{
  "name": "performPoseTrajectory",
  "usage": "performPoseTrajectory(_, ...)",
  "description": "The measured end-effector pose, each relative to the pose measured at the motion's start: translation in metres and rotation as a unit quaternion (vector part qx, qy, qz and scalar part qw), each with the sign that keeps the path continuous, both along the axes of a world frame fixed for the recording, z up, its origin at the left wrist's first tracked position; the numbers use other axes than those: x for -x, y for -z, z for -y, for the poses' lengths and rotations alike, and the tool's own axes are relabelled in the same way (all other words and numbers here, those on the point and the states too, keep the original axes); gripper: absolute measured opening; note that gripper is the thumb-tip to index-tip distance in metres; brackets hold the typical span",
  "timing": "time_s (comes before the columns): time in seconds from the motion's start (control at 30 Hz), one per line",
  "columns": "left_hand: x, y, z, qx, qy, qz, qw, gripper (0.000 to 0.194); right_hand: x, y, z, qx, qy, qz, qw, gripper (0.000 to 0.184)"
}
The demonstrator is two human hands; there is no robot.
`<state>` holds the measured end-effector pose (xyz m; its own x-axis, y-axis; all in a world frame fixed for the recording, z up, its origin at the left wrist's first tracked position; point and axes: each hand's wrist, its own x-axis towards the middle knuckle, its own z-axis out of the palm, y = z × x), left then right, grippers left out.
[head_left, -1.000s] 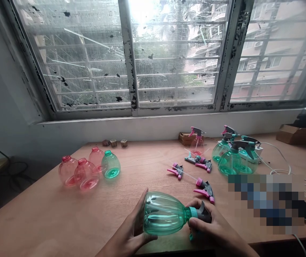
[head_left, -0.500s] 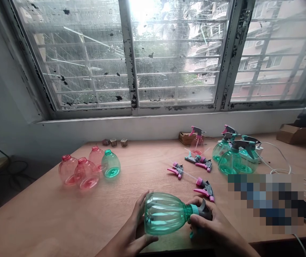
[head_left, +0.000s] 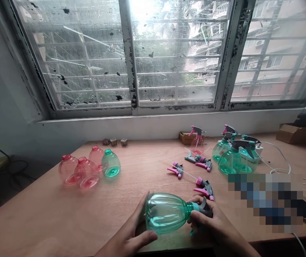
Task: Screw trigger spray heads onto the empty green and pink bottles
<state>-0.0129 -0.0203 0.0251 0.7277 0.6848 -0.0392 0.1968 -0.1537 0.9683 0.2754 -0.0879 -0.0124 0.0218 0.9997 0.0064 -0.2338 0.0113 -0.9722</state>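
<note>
Bottle of ribbed translucent green plastic (head_left: 166, 214) sideways; I see left hand (head_left: 127, 235) half-curled round its base, right hand (head_left: 213, 222) gripping grey-and-teal plastic spray head (head_left: 205, 208)

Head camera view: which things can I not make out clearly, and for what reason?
In the head view:
Held spray head: partly covered by the right grip.
Left grip: some finger contacts on the held bottle, hidden behind bottle and thumb.
Pink-and-grey spray head: what is below it, hidden behind green spray bottles.
Pixelated patch: its contents, blurred by coarse blocks.
Cardboard box: right end, cut off by picture edge.
</note>
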Motion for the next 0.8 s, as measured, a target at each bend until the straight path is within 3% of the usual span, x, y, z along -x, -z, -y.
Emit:
performPoseTrajectory(0.23,0.0007,0.0073,-0.0010,-0.024,-0.007,0.004,1.000,0.101,0.0001,0.0007,-0.0008,-0.007,-0.011,0.007,1.000,0.046)
performPoseTrajectory(0.43,0.0012,0.0025,-0.0028,-0.004,-0.001,0.016,1.000,0.084,0.0013,-0.0012,0.0004,-0.001,-0.004,-0.003,1.000,0.047)
performPoseTrajectory(0.63,-0.0022,0.0031,-0.0011,0.013,0.017,0.039,0.999,0.093,0.0017,-0.0016,0.0010,0.001,-0.001,-0.019,1.000,0.048)
performPoseTrajectory(0.8,0.0011,0.0052,-0.0026,-0.027,-0.008,0.003,1.000,0.094,0.0022,-0.0025,0.0010,0.012,0.003,-0.013,1.000,0.050)
